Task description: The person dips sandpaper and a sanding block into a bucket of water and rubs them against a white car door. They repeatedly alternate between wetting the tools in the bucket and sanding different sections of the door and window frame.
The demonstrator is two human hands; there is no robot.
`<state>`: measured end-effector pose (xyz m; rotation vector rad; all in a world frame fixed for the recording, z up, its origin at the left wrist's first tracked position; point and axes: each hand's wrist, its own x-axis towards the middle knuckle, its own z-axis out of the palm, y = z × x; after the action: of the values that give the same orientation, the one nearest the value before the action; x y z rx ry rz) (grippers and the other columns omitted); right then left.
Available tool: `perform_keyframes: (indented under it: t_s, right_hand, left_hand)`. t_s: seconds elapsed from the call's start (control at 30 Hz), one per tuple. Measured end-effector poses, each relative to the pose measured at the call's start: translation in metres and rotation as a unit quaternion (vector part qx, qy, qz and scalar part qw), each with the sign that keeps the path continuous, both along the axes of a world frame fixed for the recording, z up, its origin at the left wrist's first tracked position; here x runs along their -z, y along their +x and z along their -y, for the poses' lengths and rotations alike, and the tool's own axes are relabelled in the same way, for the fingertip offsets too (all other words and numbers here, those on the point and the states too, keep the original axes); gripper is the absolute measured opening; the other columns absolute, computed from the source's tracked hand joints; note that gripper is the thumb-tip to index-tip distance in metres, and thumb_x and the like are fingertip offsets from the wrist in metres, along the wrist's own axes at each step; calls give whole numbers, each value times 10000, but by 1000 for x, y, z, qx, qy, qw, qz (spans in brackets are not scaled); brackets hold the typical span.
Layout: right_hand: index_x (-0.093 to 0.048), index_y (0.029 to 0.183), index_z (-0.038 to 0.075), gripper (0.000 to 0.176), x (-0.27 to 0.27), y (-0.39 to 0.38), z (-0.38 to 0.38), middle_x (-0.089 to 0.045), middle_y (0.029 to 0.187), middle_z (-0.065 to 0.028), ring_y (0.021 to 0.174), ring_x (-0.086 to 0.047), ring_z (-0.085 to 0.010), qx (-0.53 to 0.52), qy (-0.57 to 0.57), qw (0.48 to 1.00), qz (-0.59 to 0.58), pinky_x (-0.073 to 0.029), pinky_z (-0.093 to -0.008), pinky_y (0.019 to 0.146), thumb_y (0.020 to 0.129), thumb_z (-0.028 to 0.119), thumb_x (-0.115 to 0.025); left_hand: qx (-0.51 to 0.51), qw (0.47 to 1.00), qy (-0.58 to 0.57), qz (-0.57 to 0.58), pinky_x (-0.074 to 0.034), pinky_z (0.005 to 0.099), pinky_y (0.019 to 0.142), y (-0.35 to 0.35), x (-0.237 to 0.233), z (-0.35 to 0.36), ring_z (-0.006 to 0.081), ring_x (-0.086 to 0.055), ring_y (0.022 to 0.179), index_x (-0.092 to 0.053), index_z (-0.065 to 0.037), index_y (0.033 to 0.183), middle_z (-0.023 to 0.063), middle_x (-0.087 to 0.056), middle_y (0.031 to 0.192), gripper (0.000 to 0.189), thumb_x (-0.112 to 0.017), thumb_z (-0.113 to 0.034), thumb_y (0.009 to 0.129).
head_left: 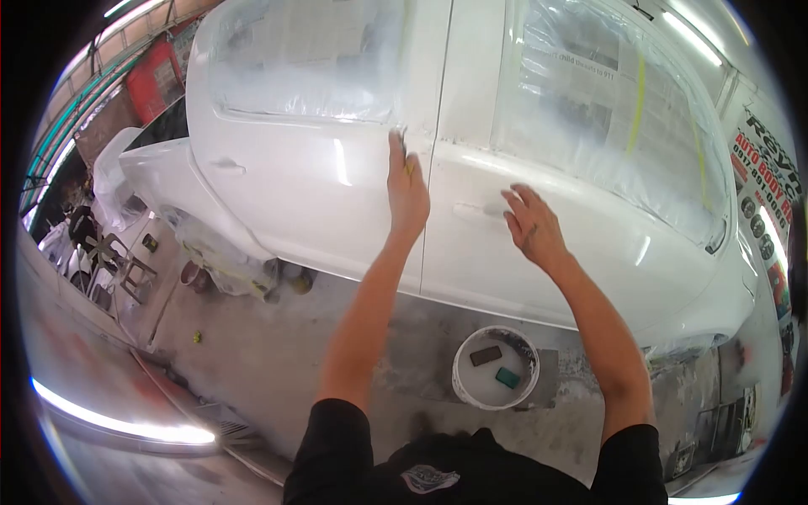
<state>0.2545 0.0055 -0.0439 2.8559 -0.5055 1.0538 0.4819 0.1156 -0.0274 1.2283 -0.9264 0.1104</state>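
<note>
A white car body (337, 202) with two side doors fills the upper view, its windows covered in newspaper and clear plastic film. My left hand (408, 189) is at the upper part of the left-hand door, close to the gap between the doors. Its fingers are closed around a small thing with a dark edge and a bit of yellow; I cannot tell what it is. Over the other door, near its handle (478, 210), my right hand (536, 231) has its fingers apart and holds nothing. Masked windows (581, 93) lie above both hands.
On the concrete floor below the doors stands a white bucket (454, 370) of cloudy liquid with a brown block (486, 356) and a green block (507, 377). A stool (126, 265) is at the left, a lettered banner (762, 160) at the right.
</note>
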Motion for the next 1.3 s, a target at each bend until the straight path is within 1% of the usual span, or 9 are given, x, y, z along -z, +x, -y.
perform_keyframes:
  t_s: [0.1, 0.23, 0.27, 0.4, 0.57, 0.77, 1.0, 1.2, 1.3]
  right_hand:
    - [-602, 1326, 16, 398, -23, 14, 53, -513, 1451, -236, 1372, -469, -417, 7, -134, 990, -30, -406, -490, 1148, 959, 163, -647]
    - [-494, 1469, 25, 557, -1, 30, 109, -413, 1556, -226, 1480, -353, -399, -3, -225, 964, -143, -279, -513, 1241, 1009, 320, -601]
    - [-418, 1537, 41, 667, 12, 33, 123, -332, 1622, -218, 1523, -286, -381, -6, -215, 962, -166, -221, -520, 1265, 1022, 446, -544]
    - [-381, 1567, 74, 701, 28, 39, 134, -298, 1647, -216, 1539, -263, -376, -4, -219, 966, -138, -216, -539, 1263, 1015, 471, -549]
    - [-445, 1534, 85, 691, 26, 39, 134, -380, 1604, -221, 1505, -331, -377, -10, -222, 969, -108, -262, -536, 1239, 977, 467, -589]
    - [-448, 1526, 69, 728, 28, 40, 136, -400, 1584, -245, 1488, -351, -406, -35, -196, 975, -96, -277, -561, 1226, 932, 438, -653]
    - [-508, 1473, 59, 721, 26, 39, 138, -443, 1551, -252, 1464, -390, -416, -44, -214, 974, -65, -318, -574, 1201, 888, 440, -692]
    - [-516, 1476, 85, 708, 27, 44, 135, -421, 1569, -246, 1484, -367, -402, -17, -215, 973, -80, -309, -567, 1208, 894, 451, -688]
    - [-511, 1479, 90, 718, 31, 44, 139, -425, 1568, -240, 1482, -374, -395, -26, -213, 975, -64, -312, -564, 1209, 889, 456, -692]
  left_hand:
    - [-57, 990, -29, 125, -334, 412, 1182, 6, -52, 49, 394, -389, 1449, -277, 59, 1560, 241, -382, 1572, 511, -404, -84, 1087]
    - [-94, 961, -22, 261, -366, 441, 1146, -1, -112, 88, 420, -401, 1408, -305, 39, 1542, 230, -403, 1521, 525, -444, -35, 1041]
    - [-133, 936, -17, 324, -330, 482, 1183, 11, -117, 111, 426, -357, 1455, -296, -6, 1571, 215, -376, 1571, 617, -502, -37, 990]
    - [-279, 804, 76, 520, -239, 558, 1231, 37, -119, 175, 448, -279, 1510, -343, 8, 1555, 221, -342, 1614, 589, -536, -154, 1023]
    - [-206, 826, 66, 520, -183, 548, 1257, 58, -94, 221, 431, -219, 1545, -296, 46, 1572, 235, -277, 1653, 655, -546, -189, 1014]
    - [-127, 860, 136, 476, -146, 558, 1258, 37, -17, 183, 432, -175, 1560, -273, 41, 1586, 250, -218, 1675, 664, -532, -189, 1020]
    - [-134, 840, 142, 506, -185, 603, 1236, 47, -19, 187, 452, -208, 1545, -298, 57, 1572, 252, -233, 1670, 657, -551, -210, 1028]
    - [-117, 867, 120, 469, -173, 574, 1246, 41, -19, 183, 451, -212, 1543, -287, 15, 1587, 247, -264, 1657, 680, -579, -152, 996]
    - [-185, 844, 75, 498, -171, 560, 1251, 60, -45, 222, 438, -218, 1543, -283, 0, 1593, 228, -269, 1661, 661, -550, -188, 1018]
